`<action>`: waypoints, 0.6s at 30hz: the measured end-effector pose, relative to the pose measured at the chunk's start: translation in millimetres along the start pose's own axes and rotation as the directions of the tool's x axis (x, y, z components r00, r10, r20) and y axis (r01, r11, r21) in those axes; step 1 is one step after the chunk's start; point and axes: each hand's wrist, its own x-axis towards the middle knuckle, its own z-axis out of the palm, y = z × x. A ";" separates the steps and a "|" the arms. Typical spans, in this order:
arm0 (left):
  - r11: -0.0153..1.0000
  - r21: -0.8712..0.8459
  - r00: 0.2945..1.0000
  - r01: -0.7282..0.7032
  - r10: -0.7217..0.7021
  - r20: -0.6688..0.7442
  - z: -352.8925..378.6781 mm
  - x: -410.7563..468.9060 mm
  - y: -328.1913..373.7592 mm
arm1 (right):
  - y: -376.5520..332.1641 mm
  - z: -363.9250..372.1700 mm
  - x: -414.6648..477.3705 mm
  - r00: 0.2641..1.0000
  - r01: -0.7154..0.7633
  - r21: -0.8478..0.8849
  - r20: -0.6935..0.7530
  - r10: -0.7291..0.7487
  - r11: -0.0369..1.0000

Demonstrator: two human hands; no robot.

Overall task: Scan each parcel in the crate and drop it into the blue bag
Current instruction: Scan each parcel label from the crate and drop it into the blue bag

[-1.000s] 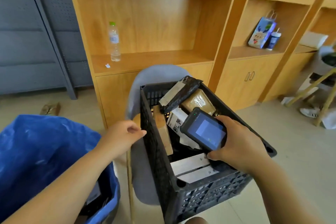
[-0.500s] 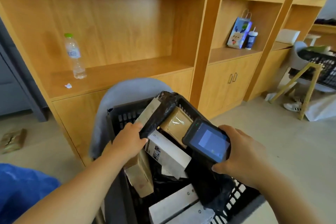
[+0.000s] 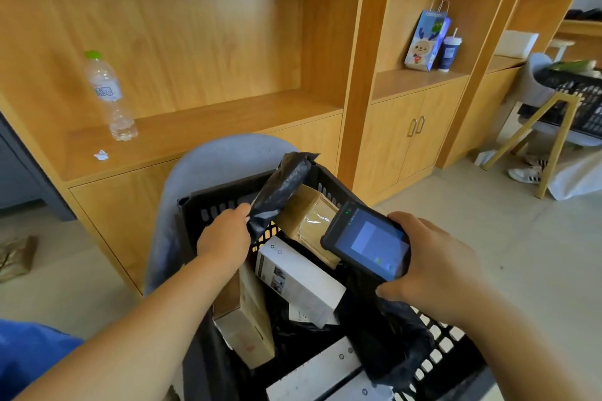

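Observation:
A black plastic crate (image 3: 443, 338) sits on a grey chair (image 3: 224, 156) and holds several parcels. My left hand (image 3: 224, 236) grips the lower end of a black poly-bag parcel (image 3: 283, 185), which stands tilted above the crate's far rim. My right hand (image 3: 430, 265) holds a dark handheld scanner (image 3: 368, 242) with its screen lit, over the crate's right side. Below lie a white box (image 3: 299, 277), a taped brown box (image 3: 309, 218) and a tan carton (image 3: 244, 325). A corner of the blue bag (image 3: 29, 355) shows at the lower left.
Wooden shelving runs behind the chair, with a water bottle (image 3: 109, 96) on the left shelf and a paper gift bag (image 3: 425, 39) with a cup on the right. Another black crate (image 3: 576, 101) rests on a chair at the far right. A wrapped brown package (image 3: 14, 257) lies on the floor at left.
My left hand moved from the crate's left rim into the crate and took hold of the black poly-bag parcel, lifting it. The view swung right, away from the blue bag.

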 end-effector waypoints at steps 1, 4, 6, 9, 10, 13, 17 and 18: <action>0.999 -0.048 0.999 -0.020 0.019 -0.028 -7.0 -3.2 -0.1 | -0.4 0.1 -3.3 1.000 -0.006 0.002 -0.002 0.006 1.000; 0.965 -0.259 0.991 -0.039 0.004 -0.134 -28.3 -15.6 -0.4 | -1.9 0.6 -16.2 1.000 -0.014 0.012 -0.002 0.014 1.000; 0.930 -0.364 0.976 -0.052 -0.031 -0.217 -43.6 -30.3 -1.0 | -4.5 0.0 -28.1 1.000 -0.011 0.022 -0.017 0.011 1.000; 0.894 -0.426 0.948 -0.141 -0.001 -0.317 -63.6 -61.1 -6.2 | -8.3 -3.0 -47.2 0.998 0.000 0.047 -0.070 0.004 0.999; 0.895 -0.417 0.943 -0.160 0.014 -0.331 -68.8 -72.5 -9.3 | -9.4 -4.2 -53.2 0.996 0.001 0.065 -0.091 0.005 0.998; 0.899 -0.409 0.952 -0.159 0.029 -0.305 -76.6 -108.6 -20.0 | -13.7 -5.4 -72.1 0.990 0.011 0.128 -0.138 0.007 0.992; 0.883 -0.464 0.978 -0.068 -0.032 -0.206 -75.3 -156.5 -37.5 | -25.1 -1.6 -95.0 0.990 0.035 0.152 -0.141 -0.013 0.988; 0.878 -0.477 0.982 -0.046 -0.049 -0.185 -74.3 -167.5 -42.5 | -28.6 0.0 -100.2 0.990 0.042 0.152 -0.141 -0.020 0.988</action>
